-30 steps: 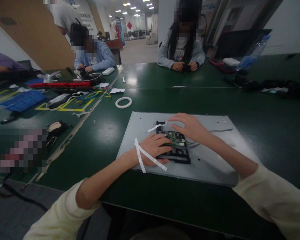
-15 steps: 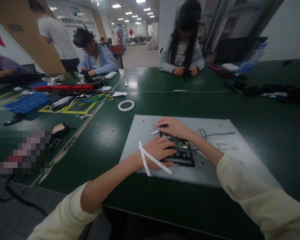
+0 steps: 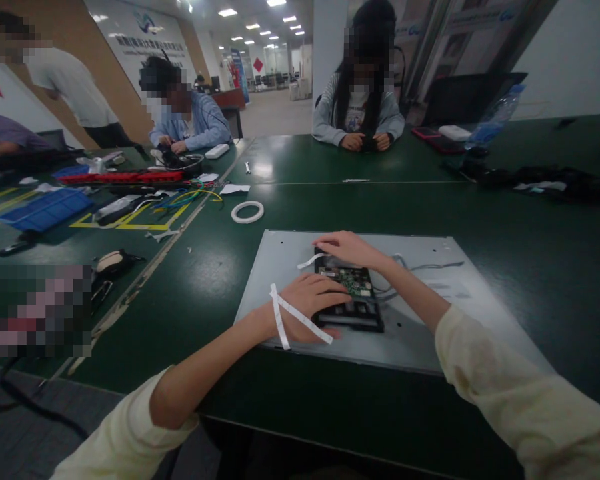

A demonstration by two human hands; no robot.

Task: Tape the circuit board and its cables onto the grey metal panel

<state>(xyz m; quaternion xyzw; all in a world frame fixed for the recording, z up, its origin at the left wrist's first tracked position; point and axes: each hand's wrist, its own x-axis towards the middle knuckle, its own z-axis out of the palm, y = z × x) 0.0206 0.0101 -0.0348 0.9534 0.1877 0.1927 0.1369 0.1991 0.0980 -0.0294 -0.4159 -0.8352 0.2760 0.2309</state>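
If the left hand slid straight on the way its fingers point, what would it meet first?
Probably the green circuit board, right beside the left hand; this view leaves unclear whether it would touch or pass just above.

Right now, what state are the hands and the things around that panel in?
grey panel: lying flat on the green table
black frame: flat on the panel, partly covered
left hand: open, resting across the frame
right hand: at the frame's far end, grip unclear
circuit board: exposed, partly hidden
crossed white strips: on the left wrist
short white strip: one end hidden
tape roll: lying flat
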